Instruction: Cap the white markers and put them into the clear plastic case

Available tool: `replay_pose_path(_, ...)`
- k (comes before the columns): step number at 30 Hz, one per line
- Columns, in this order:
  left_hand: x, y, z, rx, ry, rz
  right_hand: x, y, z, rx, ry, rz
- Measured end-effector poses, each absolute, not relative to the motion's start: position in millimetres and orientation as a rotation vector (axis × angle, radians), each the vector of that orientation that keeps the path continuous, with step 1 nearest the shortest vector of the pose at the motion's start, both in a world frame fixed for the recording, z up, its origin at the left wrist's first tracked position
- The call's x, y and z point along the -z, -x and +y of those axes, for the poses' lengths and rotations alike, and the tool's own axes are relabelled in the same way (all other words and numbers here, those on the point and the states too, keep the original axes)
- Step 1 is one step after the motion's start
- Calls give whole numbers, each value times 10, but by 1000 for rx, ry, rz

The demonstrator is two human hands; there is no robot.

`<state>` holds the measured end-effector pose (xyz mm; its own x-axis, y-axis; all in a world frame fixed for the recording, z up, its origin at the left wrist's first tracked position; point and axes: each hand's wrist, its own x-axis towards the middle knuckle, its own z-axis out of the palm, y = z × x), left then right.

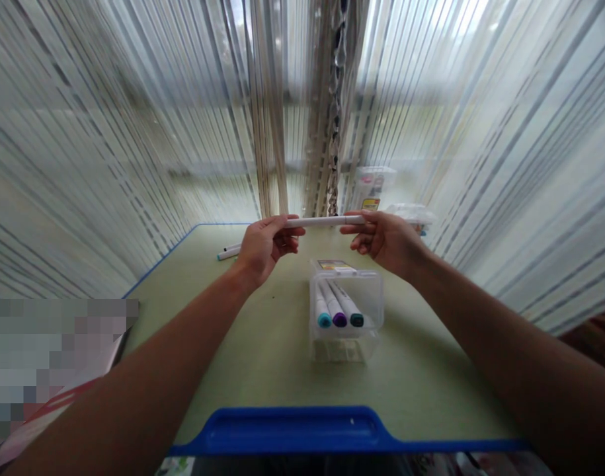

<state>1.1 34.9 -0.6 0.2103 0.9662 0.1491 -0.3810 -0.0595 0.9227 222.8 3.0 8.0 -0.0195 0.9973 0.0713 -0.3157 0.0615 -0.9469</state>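
Note:
A white marker [319, 222] is held level above the table, one end in each hand. My left hand [268, 246] pinches its left end between thumb and fingers. At the other end, my right hand [381, 239] grips the part beyond a thin seam line. Below the hands stands a clear plastic case [374, 297] with several white markers lying in it. Three ends show there: a light blue one [324, 320], a purple one [339, 320] and a dark green one [356, 320]. The held marker's end colours are hidden by my fingers.
More markers [227, 252] lie behind my left wrist. A clear package [374, 188] and a crumpled plastic bag [411, 215] are at the back right. The light green table [252, 357] has a blue rim with a tray [292, 428] in front. A string curtain [207, 112] hangs behind it.

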Motion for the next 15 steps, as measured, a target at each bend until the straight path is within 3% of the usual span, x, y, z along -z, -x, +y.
replay_pose_path(15,78,-36,349,-1258,-1238,762,43,-2203,67,-1239,880,-1118)
